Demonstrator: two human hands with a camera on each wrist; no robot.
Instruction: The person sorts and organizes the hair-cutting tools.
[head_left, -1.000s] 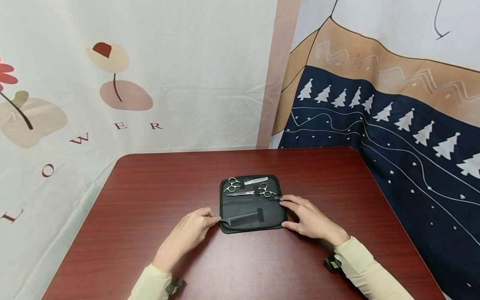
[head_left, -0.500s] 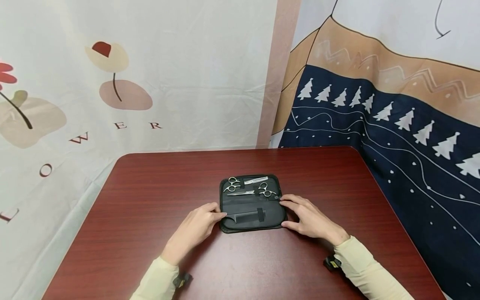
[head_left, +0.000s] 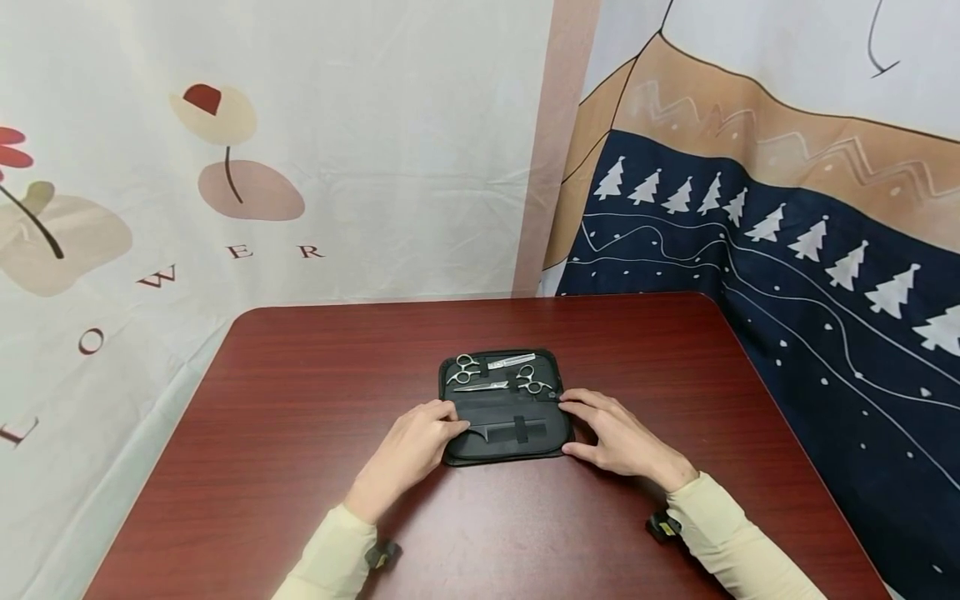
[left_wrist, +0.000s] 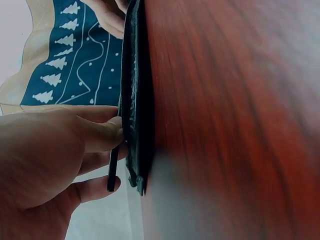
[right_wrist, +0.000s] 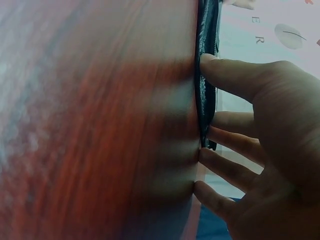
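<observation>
A black zip case [head_left: 480, 454] lies unfolded on the table. My left hand [head_left: 408, 446] pinches the tail end of a black comb [head_left: 498, 433] over the case's left edge. The comb's other end passes under a black elastic loop [head_left: 521, 429] on the near panel. Viewed from the left wrist, the comb [left_wrist: 113, 170] stands just off the case [left_wrist: 137, 100], between thumb and fingers. My right hand [head_left: 618, 437] rests against the case's right edge, thumb and fingers spread apart. In the right wrist view the thumb [right_wrist: 225, 72] touches the case's side.
Two pairs of silver scissors, one with a toothed blade [head_left: 512, 362] and one plain [head_left: 483, 387], sit in loops on the far panel. The red-brown wooden table [head_left: 322, 375] extends around the case. Printed curtains [head_left: 420, 167] hang behind it.
My left hand has moved right, over the case's left edge, sliding the comb farther through the elastic loop and levelling it. The right hand and the scissors have stayed put.
</observation>
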